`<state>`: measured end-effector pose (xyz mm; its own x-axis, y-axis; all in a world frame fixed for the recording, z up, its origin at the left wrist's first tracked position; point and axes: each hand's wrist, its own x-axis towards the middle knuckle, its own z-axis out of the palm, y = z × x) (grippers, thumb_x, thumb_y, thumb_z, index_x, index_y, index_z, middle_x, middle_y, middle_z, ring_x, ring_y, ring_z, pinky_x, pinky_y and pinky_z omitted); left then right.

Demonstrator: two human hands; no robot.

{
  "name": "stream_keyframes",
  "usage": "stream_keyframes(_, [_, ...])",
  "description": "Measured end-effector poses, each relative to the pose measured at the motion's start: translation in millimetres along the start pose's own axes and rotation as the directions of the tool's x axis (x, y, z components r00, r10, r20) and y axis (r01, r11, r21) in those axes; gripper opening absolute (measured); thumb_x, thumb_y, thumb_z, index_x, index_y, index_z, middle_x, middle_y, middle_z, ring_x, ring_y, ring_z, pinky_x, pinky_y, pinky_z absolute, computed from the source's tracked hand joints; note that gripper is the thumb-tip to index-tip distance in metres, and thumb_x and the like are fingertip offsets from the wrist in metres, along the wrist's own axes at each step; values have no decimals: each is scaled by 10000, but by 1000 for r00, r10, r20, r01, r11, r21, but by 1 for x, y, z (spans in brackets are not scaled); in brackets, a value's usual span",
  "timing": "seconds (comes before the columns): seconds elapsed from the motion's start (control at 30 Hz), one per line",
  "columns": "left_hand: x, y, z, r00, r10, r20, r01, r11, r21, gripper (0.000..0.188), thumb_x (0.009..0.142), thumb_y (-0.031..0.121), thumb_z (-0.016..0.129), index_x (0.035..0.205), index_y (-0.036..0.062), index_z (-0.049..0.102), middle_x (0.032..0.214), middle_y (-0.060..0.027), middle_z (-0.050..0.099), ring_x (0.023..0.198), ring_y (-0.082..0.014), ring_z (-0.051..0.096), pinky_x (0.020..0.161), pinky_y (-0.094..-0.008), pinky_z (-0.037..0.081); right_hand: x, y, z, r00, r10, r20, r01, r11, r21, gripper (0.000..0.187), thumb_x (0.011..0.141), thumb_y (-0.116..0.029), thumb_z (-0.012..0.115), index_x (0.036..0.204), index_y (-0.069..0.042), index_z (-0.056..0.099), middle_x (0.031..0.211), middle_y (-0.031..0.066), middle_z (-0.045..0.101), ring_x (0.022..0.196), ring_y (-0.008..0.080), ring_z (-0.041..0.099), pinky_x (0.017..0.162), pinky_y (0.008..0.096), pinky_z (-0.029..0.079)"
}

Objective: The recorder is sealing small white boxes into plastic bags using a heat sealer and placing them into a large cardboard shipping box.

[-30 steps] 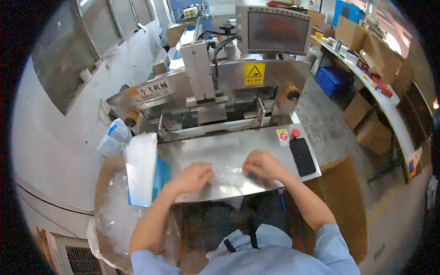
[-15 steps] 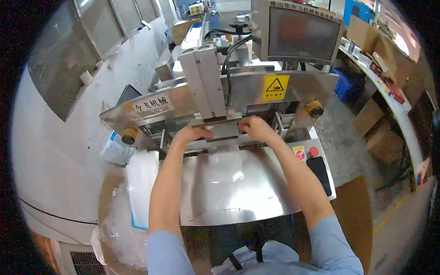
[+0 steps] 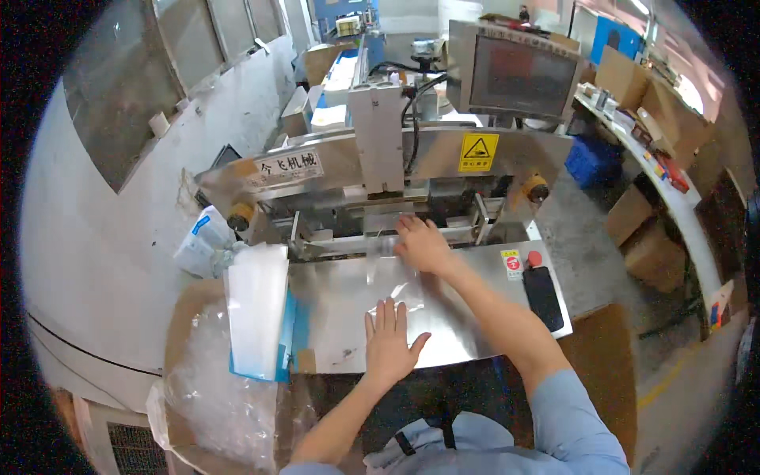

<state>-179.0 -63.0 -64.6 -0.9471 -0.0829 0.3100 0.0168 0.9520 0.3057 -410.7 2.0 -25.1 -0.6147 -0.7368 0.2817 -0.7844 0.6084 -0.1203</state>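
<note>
The left hand had withdrawn toward the steel table's front edge, fingers spread, palm down; the right hand, fingers extended, ungrasping, lay over clear film.

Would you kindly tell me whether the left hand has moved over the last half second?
Yes, toward the person: the left hand was beyond the far edge of the steel plate, and now it is over that plate's near part.

Steel worktop; on it clear film, black slab.
</note>
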Motion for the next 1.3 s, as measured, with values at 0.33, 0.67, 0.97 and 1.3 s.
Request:
stream_keyframes(0.33, [-22,6,15,997,-14,-78,14,1000,-8,755,930,533,554,1397,-54,468,1450,-349,404,1399,-503,315,1137,-667,167,-10,-6,3,1000,-11,23,8,993,115,575,903,-325,623,1374,-23,492,1469,182,466,1368,344,427,1071,579,375])
stream_keyframes(0.67, [-19,4,7,976,-125,-176,115,991,-67,722,913,463,613,1363,-76,447,1351,-280,487,1306,-445,407,1113,-655,226,13,-4,-18,999,43,13,-44,995,89,482,943,-295,575,1340,-30,503,1248,218,616,1172,386,575,999,501,436])
stream_keyframes(0.97, [-27,-1,5,934,-207,-290,159,970,-183,826,918,398,644,1459,-99,265,1517,-353,209,1427,-541,168,1147,-653,146,26,0,-19,1000,1,10,-2,993,118,316,927,-221,572,1175,-26,550,1093,221,656,1053,386,625,939,501,466])
stream_keyframes(1.3, [-27,-2,5,897,-243,-368,146,951,-272,788,926,349,626,1455,-100,252,1521,-345,216,1435,-535,161,1156,-647,118,-14,11,-12,936,-49,-348,154,947,282,395,950,-207,560,1280,8,539,1101,268,652,1036,414,633,884,463,504])
